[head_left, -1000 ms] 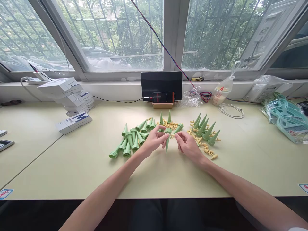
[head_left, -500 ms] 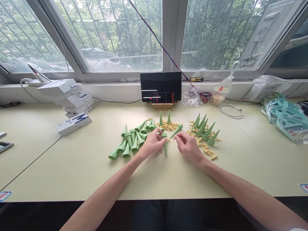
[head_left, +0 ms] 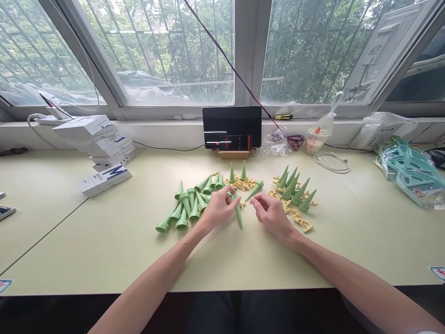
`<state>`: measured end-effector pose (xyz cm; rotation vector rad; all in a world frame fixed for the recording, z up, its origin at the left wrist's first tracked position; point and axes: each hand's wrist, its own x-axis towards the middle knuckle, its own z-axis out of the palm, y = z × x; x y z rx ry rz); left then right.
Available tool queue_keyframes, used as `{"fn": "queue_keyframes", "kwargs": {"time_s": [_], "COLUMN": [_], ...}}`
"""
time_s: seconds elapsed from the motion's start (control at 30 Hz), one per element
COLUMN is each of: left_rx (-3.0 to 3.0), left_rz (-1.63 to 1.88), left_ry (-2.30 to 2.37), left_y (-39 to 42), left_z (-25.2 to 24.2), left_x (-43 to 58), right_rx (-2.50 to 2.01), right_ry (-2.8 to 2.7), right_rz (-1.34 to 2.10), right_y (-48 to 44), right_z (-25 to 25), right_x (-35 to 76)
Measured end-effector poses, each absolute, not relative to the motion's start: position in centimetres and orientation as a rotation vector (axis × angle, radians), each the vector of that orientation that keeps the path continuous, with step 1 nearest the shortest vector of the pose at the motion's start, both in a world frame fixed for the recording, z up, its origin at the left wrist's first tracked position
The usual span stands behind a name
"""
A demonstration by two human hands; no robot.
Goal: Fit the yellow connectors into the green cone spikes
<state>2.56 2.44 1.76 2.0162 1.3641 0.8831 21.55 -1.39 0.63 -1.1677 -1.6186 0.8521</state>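
Pale yellow-green tabletop (head_left: 243,260) w/ green plastic cone-shaped spikes (head_left: 186,208) heaped left of centre, more upright at right among small yellow plastic connectors (head_left: 301,221). Far left: stacked white cardboard boxes (head_left: 104,148); far right: coiled white cable (head_left: 332,162) & prob. bagged teal plastic parts (head_left: 410,171).

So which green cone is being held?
The green cone pinched in the left hand, tip pointing toward the person. The other cones lie in a heap or stand on the table, unheld.
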Motion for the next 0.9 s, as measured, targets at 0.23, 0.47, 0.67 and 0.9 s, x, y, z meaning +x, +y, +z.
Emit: {"fn": "queue_keyframes", "kwargs": {"time_s": [0.23,0.47,0.67,0.9], "left_rx": [2.11,2.139,2.152,2.133], "left_rz": [1.088,1.238,1.239,1.267], "left_ry": [1.342,1.319,1.316,1.346], "left_y": [2.17,2.23,2.26,2.14], "left_z": [2.19,1.89,1.78,1.9], "left_x": [2.77,2.76,2.78,2.86], "right_rx": [-1.175,-1.172,-1.176,-1.186], "right_ry": [-1.649,-1.665,-1.669,-1.677], "right_rz": [0.825,0.813,0.82,0.774], "right_y": [-1.39,-1.43,-1.38,-1.33], "right_z": [0.87,0.91,0.83,0.85], "right_x": [21.41,21.32,21.35,21.47]}}
